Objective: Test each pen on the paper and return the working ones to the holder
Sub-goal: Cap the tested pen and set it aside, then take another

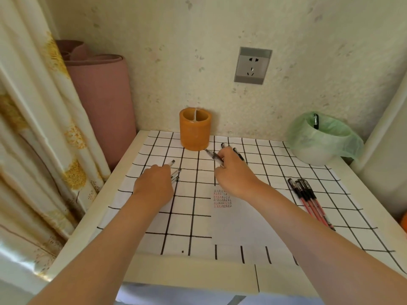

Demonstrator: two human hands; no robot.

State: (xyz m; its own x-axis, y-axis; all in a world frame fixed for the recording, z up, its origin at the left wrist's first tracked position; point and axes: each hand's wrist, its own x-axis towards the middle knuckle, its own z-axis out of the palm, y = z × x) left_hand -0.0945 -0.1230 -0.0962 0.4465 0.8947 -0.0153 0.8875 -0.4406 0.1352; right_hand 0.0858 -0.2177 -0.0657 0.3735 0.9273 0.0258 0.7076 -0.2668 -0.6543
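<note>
An orange cylindrical pen holder [195, 129] stands at the back of the table and looks empty. My left hand [154, 185] rests over a few black-capped pens [176, 173] whose tips stick out past its fingers. My right hand [233, 170] grips a bunch of pens [211, 154] near the holder, their ends pointing toward it. A white paper [233, 223] with red and black test scribbles lies below my right wrist. Several red-barrelled pens [308, 200] lie in a row at the right.
A small white bin with a green bag [323, 137] sits at the back right with one black pen [316, 121] in it. A checked cloth [193, 216] covers the table. A rolled pink mat [99, 100] and curtain stand at the left. A wall socket [252, 65] is above.
</note>
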